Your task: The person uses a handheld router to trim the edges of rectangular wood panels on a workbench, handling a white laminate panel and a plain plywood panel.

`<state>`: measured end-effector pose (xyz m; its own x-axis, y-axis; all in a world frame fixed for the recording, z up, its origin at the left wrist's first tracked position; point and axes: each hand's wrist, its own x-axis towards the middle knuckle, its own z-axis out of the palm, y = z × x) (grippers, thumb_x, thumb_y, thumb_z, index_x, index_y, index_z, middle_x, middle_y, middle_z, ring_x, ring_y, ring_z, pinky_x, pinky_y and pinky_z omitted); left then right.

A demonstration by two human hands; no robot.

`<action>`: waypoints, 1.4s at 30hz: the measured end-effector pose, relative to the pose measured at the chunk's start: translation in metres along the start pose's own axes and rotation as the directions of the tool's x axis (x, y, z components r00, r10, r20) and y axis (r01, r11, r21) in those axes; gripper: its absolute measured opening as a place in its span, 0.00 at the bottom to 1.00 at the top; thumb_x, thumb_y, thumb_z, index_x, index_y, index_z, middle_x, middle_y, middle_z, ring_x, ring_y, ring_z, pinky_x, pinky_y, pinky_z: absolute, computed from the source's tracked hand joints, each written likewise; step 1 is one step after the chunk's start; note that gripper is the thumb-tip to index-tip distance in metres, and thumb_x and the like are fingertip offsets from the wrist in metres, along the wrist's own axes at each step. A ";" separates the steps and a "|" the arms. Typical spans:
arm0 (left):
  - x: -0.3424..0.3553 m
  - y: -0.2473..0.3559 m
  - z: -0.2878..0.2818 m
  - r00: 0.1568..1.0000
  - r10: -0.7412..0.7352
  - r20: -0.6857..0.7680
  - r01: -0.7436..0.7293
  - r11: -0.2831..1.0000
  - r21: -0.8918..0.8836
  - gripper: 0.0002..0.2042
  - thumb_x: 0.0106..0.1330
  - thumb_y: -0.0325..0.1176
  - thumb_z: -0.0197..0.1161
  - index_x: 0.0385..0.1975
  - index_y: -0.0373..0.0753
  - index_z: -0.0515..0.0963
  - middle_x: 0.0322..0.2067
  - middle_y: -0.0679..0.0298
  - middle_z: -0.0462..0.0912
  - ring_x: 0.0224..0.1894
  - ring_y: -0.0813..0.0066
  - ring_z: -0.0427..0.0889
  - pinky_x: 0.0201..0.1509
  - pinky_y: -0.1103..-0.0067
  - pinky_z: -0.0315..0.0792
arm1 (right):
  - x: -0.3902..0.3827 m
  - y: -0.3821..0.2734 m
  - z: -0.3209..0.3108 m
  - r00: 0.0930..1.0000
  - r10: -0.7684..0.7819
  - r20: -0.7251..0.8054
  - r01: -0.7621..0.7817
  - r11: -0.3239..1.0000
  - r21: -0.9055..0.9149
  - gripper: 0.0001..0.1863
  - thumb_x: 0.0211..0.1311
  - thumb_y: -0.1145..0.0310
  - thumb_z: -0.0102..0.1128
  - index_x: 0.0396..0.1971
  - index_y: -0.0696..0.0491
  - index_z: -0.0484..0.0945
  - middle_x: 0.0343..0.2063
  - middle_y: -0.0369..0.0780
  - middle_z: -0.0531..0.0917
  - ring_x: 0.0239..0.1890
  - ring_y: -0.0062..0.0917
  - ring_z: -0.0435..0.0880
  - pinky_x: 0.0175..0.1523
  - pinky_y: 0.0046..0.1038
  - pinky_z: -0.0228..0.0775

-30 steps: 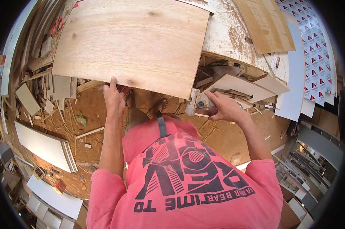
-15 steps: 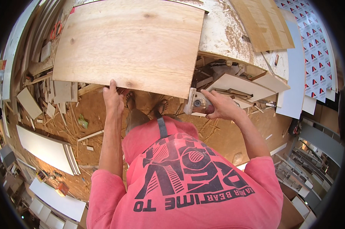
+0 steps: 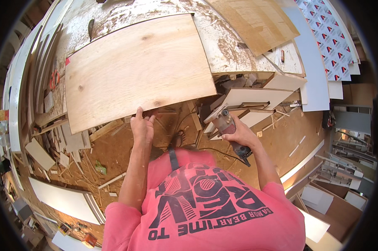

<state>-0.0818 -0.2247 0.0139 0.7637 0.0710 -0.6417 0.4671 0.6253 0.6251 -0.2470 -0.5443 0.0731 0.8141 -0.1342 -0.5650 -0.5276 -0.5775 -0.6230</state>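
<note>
Left grip (image 3: 142,128) pinches the plywood panel (image 3: 139,71) by its near edge: likely stiff, lightish, edges best! Beside the panel's near-right corner, right grip (image 3: 243,134) wraps the hefty-looking power tool (image 3: 225,124).

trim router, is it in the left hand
No, the right hand grips the trim router while the left hand holds the plywood panel.

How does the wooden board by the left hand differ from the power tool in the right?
The wooden board is broad and flat; the power tool is smaller and chunkier. The board is pale, knotted wood; the tool has a light base and darker body. The left hand meets the board's near edge; the right hand wraps around the tool's body. Both have a hand on them.
</note>
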 end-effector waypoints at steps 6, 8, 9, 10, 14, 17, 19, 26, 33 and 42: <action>0.011 -0.016 0.019 0.999 -0.001 0.036 0.002 0.999 -0.033 0.16 0.74 0.35 0.48 0.55 0.32 0.62 0.54 0.51 0.70 0.56 0.52 0.73 0.60 0.50 0.69 | -0.011 -0.020 -0.014 0.969 0.124 -0.213 -0.057 0.953 0.299 0.54 0.41 0.49 0.72 0.65 0.61 0.56 0.52 0.56 0.76 0.56 0.42 0.76 0.60 0.35 0.65; 0.009 -0.014 0.020 0.998 -0.021 0.052 0.021 1.000 0.009 0.17 0.75 0.36 0.48 0.56 0.32 0.62 0.54 0.50 0.71 0.55 0.52 0.75 0.60 0.52 0.70 | 0.001 -0.025 -0.018 0.963 0.091 -0.253 -0.009 0.952 0.305 0.54 0.41 0.49 0.73 0.65 0.62 0.55 0.52 0.56 0.76 0.56 0.42 0.76 0.60 0.35 0.65; 0.008 -0.012 0.018 0.998 -0.030 0.064 0.029 0.999 0.026 0.17 0.75 0.37 0.48 0.56 0.32 0.62 0.54 0.50 0.72 0.55 0.52 0.75 0.60 0.53 0.70 | 0.008 -0.026 -0.019 0.963 0.067 -0.262 0.012 0.957 0.289 0.54 0.41 0.50 0.73 0.65 0.61 0.55 0.52 0.56 0.76 0.56 0.42 0.76 0.60 0.35 0.66; 0.008 -0.010 0.016 0.996 -0.039 0.074 0.036 0.998 0.042 0.17 0.75 0.37 0.48 0.56 0.32 0.63 0.54 0.50 0.72 0.55 0.52 0.75 0.60 0.54 0.71 | 0.014 -0.028 -0.021 0.962 0.043 -0.269 0.033 0.962 0.272 0.55 0.41 0.50 0.73 0.66 0.61 0.54 0.52 0.56 0.76 0.56 0.42 0.76 0.60 0.35 0.66; 0.009 0.003 0.002 0.980 -0.121 0.156 0.114 0.992 0.049 0.17 0.74 0.37 0.49 0.55 0.32 0.65 0.52 0.49 0.75 0.53 0.52 0.77 0.58 0.57 0.73 | 0.026 -0.038 -0.028 0.970 0.038 -0.239 0.007 0.983 0.184 0.55 0.41 0.51 0.73 0.66 0.61 0.54 0.53 0.57 0.75 0.57 0.43 0.76 0.61 0.35 0.65; 0.013 0.009 -0.010 0.991 -0.074 0.111 0.066 0.995 0.075 0.17 0.74 0.36 0.50 0.55 0.32 0.66 0.52 0.48 0.75 0.53 0.52 0.78 0.56 0.57 0.74 | 0.033 -0.040 -0.029 0.974 0.037 -0.226 -0.003 0.989 0.148 0.54 0.41 0.51 0.72 0.66 0.60 0.54 0.53 0.57 0.75 0.57 0.43 0.76 0.61 0.36 0.65; 0.016 0.010 -0.014 0.993 -0.061 0.105 0.054 0.997 0.060 0.16 0.74 0.36 0.50 0.54 0.31 0.66 0.51 0.48 0.75 0.53 0.52 0.78 0.56 0.58 0.74 | 0.035 -0.039 -0.027 0.975 0.040 -0.219 -0.009 0.990 0.140 0.54 0.41 0.51 0.72 0.66 0.60 0.55 0.53 0.57 0.75 0.57 0.44 0.76 0.61 0.36 0.65; 0.012 0.010 -0.011 0.985 -0.049 0.163 0.043 0.998 0.041 0.17 0.72 0.33 0.54 0.55 0.32 0.64 0.53 0.52 0.73 0.54 0.49 0.76 0.57 0.57 0.75 | 0.045 -0.027 -0.025 0.975 0.042 -0.219 -0.011 0.990 0.144 0.53 0.41 0.51 0.72 0.65 0.59 0.56 0.52 0.57 0.76 0.56 0.44 0.76 0.60 0.36 0.65; 0.012 0.012 -0.008 0.989 -0.043 0.145 0.035 0.998 0.057 0.15 0.73 0.34 0.53 0.52 0.31 0.67 0.48 0.51 0.77 0.49 0.53 0.80 0.53 0.59 0.77 | 0.047 -0.031 -0.028 0.979 0.089 -0.181 -0.066 0.990 0.127 0.54 0.41 0.51 0.72 0.66 0.59 0.54 0.51 0.57 0.76 0.56 0.44 0.76 0.60 0.36 0.66; 0.006 0.014 0.000 0.994 -0.038 0.101 0.031 0.997 0.075 0.14 0.73 0.34 0.53 0.50 0.31 0.68 0.46 0.51 0.78 0.47 0.55 0.81 0.53 0.59 0.77 | 0.044 -0.056 -0.003 0.969 0.107 -0.223 -0.058 0.974 0.217 0.54 0.43 0.52 0.72 0.66 0.62 0.53 0.53 0.57 0.75 0.57 0.43 0.75 0.61 0.35 0.65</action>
<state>-0.0706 -0.2159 0.0187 0.7866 -0.0320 -0.6166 0.5223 0.5671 0.6368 -0.1814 -0.5207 0.0850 0.7863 -0.3720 -0.4934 -0.6139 -0.3804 -0.6916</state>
